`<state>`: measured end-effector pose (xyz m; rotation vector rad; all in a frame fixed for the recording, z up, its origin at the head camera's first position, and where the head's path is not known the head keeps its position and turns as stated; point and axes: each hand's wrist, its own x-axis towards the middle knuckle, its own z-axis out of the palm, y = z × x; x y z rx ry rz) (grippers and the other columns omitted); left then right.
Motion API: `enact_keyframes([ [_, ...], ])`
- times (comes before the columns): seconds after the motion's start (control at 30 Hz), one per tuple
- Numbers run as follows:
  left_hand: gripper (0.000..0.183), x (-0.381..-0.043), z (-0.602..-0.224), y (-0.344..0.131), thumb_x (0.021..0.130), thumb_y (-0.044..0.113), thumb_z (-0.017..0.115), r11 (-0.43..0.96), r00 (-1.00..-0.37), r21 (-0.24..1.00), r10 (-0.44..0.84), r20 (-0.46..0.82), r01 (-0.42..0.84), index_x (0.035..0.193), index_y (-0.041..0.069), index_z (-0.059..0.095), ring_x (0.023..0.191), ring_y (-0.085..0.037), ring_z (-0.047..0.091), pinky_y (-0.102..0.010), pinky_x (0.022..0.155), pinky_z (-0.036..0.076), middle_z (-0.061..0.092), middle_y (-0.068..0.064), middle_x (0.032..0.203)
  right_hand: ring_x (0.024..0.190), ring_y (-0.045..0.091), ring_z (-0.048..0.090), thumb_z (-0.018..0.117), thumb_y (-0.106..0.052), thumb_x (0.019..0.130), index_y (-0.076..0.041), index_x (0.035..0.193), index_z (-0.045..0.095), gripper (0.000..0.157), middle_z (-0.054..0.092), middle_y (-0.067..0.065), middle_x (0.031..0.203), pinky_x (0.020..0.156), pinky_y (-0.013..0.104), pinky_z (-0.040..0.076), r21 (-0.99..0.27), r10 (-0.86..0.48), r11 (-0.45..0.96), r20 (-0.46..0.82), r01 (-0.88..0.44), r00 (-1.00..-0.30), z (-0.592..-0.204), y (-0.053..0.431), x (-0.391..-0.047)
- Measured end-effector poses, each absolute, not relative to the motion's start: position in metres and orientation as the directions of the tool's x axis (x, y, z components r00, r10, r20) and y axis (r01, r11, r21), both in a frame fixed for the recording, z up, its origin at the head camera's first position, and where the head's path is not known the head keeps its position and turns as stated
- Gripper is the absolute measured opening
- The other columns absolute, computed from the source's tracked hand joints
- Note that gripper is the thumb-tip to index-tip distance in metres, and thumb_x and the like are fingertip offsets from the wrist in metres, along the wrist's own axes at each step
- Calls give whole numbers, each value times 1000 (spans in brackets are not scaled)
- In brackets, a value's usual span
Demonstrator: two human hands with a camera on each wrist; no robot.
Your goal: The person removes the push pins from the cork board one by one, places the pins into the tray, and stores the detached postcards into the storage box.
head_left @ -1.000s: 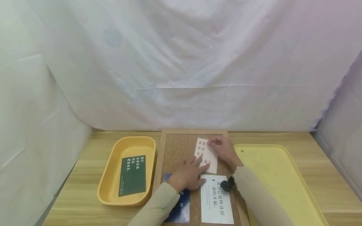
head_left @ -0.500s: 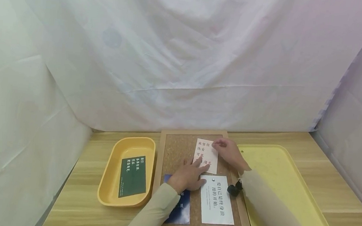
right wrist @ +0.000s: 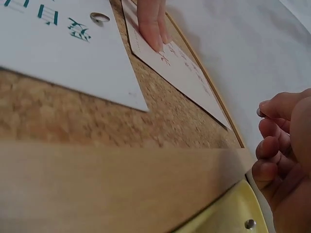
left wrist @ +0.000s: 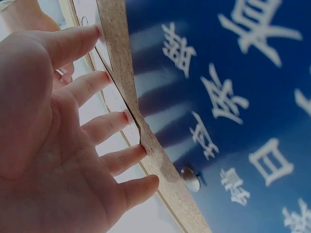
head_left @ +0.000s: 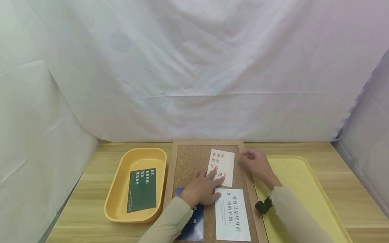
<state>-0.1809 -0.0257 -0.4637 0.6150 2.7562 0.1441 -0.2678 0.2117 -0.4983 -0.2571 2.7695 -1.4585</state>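
My left hand (head_left: 200, 189) lies across the corkboard (head_left: 193, 158) with its fingers spread, their tips pressing on the lower part of a pale card with red characters (head_left: 225, 162). Just right of that card's upper edge, my right hand (head_left: 258, 167) pinches a small thumbtack (right wrist: 261, 113) between thumb and forefinger, clear of the card. Below the left fingers is a white card (head_left: 232, 217) with a metal tack (right wrist: 99, 17) at its top corner. A blue card (head_left: 193, 229) is partly covered by my left hand; the left wrist view shows a tack (left wrist: 190, 179) at its edge.
Left of the board stands an orange-yellow bin (head_left: 112, 203) holding a dark green card (head_left: 143, 190). On the right, a yellow tray (head_left: 300, 184) lies alongside the board's frame, with a loose tack (right wrist: 250, 224) in it. A white cloth (head_left: 198, 79) hangs behind.
My right hand has drawn away to the right from the pale card's upper corner, uncovering more of its characters. The left hand has stayed in place on the card.
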Motion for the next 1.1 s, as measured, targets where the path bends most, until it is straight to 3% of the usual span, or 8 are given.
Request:
enact_keyframes([
  [0.33,55,-182,-465,-25,99,45,52,904,-863,144,427,-271,403,152,36,40,151,-34,19,-52,122,18,26,-1,164,107,37,65,62,-20,99,-5,107,70,19,71,16,111,90,53,53,-755,-122,628,146,-190,-982,-496,236,-266],
  [0.6,54,-181,-464,-24,99,45,52,900,-860,141,435,-265,412,151,35,41,151,-32,20,-54,122,17,27,-1,163,108,40,65,61,-23,100,-4,109,69,23,70,19,112,87,50,55,-743,-96,653,114,-148,-989,-495,259,-265],
  [0.9,53,-181,-465,-22,99,46,51,887,-855,98,461,-238,451,150,34,43,150,-28,25,-49,121,21,30,-2,162,107,38,63,58,-26,101,-3,111,69,28,69,20,113,78,35,53,-711,-64,696,78,-101,-995,-498,280,-264],
  [1.1,53,-180,-464,-20,99,46,52,889,-857,95,457,-237,448,150,34,43,149,-28,26,-47,121,22,30,-2,162,105,37,61,58,-27,101,-2,111,68,29,68,22,114,77,35,51,-703,-62,704,81,-102,-995,-499,289,-260],
])
